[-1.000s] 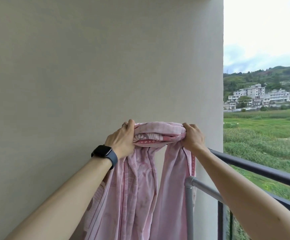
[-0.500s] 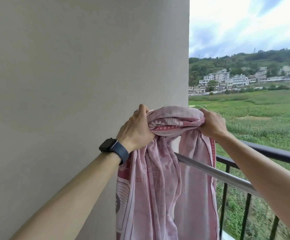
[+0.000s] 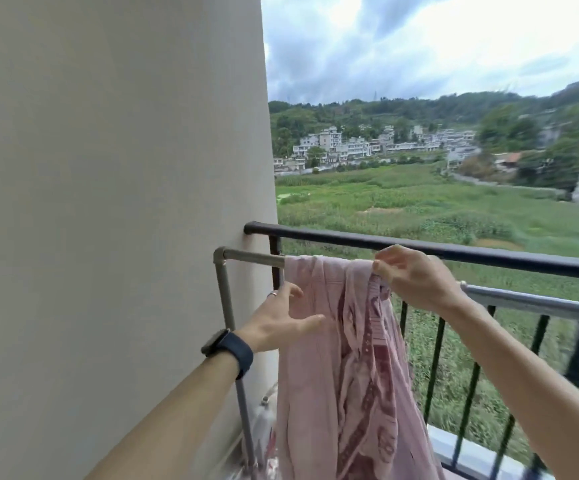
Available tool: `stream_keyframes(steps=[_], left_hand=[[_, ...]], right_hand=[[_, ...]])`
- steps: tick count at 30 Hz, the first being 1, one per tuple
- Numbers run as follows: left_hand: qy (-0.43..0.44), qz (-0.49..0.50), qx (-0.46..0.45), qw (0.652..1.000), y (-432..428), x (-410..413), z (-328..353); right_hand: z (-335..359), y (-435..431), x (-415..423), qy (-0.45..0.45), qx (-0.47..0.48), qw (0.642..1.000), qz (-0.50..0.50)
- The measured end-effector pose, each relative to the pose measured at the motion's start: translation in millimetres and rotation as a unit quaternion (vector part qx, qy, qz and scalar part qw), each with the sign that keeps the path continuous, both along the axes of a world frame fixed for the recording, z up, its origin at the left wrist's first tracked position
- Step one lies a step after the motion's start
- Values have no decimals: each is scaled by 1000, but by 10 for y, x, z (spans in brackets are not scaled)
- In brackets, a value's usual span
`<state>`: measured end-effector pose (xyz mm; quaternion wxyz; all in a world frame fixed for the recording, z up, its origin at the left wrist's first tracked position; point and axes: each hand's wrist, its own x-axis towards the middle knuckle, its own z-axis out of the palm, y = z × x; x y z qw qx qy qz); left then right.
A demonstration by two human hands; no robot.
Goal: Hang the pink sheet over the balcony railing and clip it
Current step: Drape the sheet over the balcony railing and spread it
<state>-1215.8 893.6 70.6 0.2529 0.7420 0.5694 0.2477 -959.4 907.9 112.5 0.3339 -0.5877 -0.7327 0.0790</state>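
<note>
The pink sheet (image 3: 336,358), bunched and patterned in darker red, hangs draped over a grey metal rail (image 3: 253,257) just inside the black balcony railing (image 3: 454,249). My left hand (image 3: 281,323), with a ring and a dark watch on its wrist, is spread with relaxed fingers against the sheet's left edge below the rail. Up at the rail, my right hand (image 3: 416,278) pinches the top fold of the sheet. No clip is visible.
A plain beige wall (image 3: 115,202) fills the left side, and the grey rail's upright post (image 3: 227,313) runs down beside it. Black balusters (image 3: 437,351) stand under the railing. Some blurred items lie near the floor by the post. Fields and houses lie beyond.
Both hands lowered the bunched sheet from in front of the wall onto the grey rail. My left hand has let go and spread its fingers; my right hand keeps hold of the fold.
</note>
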Motion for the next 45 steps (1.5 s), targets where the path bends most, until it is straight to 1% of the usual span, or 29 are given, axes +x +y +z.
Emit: stream_keyframes(steps=[2,4,6,7,10,12,14,17,19,21,23,25,28,30,33,34,35,36,37,38,39,40,41,42,43,45], left_hand=[[-33,40,-4,999,-20,-23,-107],[-43,68,-7,997,-23,-39,-143],[-57,99,-5,993,25,-79,-128],[-73,113,-6,991,52,-94,-101],[-93,139,-11,986,107,-128,-76],[-108,142,-14,984,156,-113,-112],[-132,141,-28,981,213,-74,-165],[-171,136,-45,975,306,3,-229],[-200,135,-21,970,321,40,-279],[-214,157,2,964,307,37,-341],[-222,173,-8,959,303,-40,-371],[-245,156,-47,956,329,-146,-322],[-301,95,-101,943,366,-276,-216],[-361,65,-134,921,430,-307,-193],[-434,29,-183,882,522,-295,-158],[-446,12,-198,873,562,-290,-147],[-446,-10,-216,869,584,-282,-120],[-431,-31,-230,872,611,-295,-99],[-409,-52,-244,878,635,-317,-77],[-371,-70,-248,892,660,-350,-65],[-328,-89,-241,909,670,-375,-37],[-288,-93,-217,928,710,-415,-3],[-266,-80,-177,944,739,-455,50],[-273,-45,-128,952,771,-492,127],[-304,0,-74,950,818,-549,229],[-358,77,19,930,946,-680,442]], right_hand=[[-258,-159,-83,-73,5,997,-22],[-493,-202,-113,-118,65,989,-56],[-679,-201,-120,-134,119,981,-77],[-753,-191,-117,-141,132,978,-83],[-897,-194,-168,-140,132,977,-93],[-952,-238,-223,-87,145,982,-86],[-1011,-330,-279,11,151,985,-79],[-1072,-399,-343,195,81,974,-78],[-1063,-358,-361,266,40,961,-60],[-987,-324,-397,331,3,943,-30],[-922,-330,-469,370,-34,928,-13],[-851,-294,-525,366,-56,929,-12],[-789,-181,-506,366,-97,925,-19],[-751,-165,-468,350,-103,930,-30],[-679,-239,-455,309,-67,946,-72],[-652,-263,-455,298,-52,949,-89],[-625,-279,-454,294,-36,949,-105],[-608,-291,-457,294,-23,948,-118],[-594,-314,-467,294,-14,947,-127],[-583,-338,-479,290,-10,947,-138],[-552,-365,-481,286,-4,946,-150],[-502,-383,-468,275,3,947,-166],[-431,-397,-445,258,11,948,-185],[-343,-403,-392,236,24,949,-210],[-245,-408,-313,218,44,944,-243],[-70,-465,-92,200,90,921,-322]])
